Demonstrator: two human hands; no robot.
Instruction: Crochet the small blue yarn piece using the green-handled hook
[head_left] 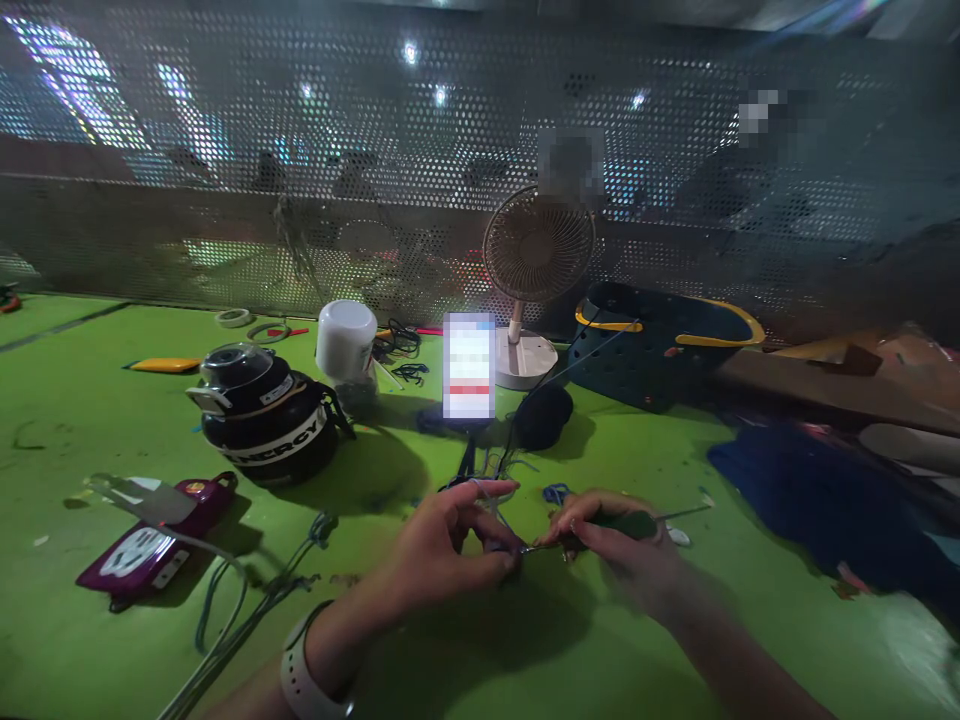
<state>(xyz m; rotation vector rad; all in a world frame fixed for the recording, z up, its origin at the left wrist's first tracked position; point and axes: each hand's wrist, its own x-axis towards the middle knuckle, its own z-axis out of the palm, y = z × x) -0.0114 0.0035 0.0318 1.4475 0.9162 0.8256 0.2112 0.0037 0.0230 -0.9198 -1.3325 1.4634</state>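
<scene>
My left hand (457, 545) pinches a small dark piece of yarn work (504, 548) between thumb and fingertips. Its index finger is stretched out, with a pale strand of yarn (491, 502) running over it. In my right hand (626, 550) is a thin crochet hook (534, 548), whose metal tip meets the yarn work at my left fingertips. Part of the hook is covered by the fingers. A small bundle of blue yarn (556, 493) lies just beyond my right fingers. Farther back rests a dark ball of yarn (544, 416).
A lit phone (469, 365) stands ahead, beside a desk fan (538, 245). On the left are a black jug (266, 425), a purple power strip (154, 545) and cords (247, 625). A dark basket (637, 365) and dark blue cloth (817, 500) are right. A perforated screen (420, 130) borders the green table (420, 660).
</scene>
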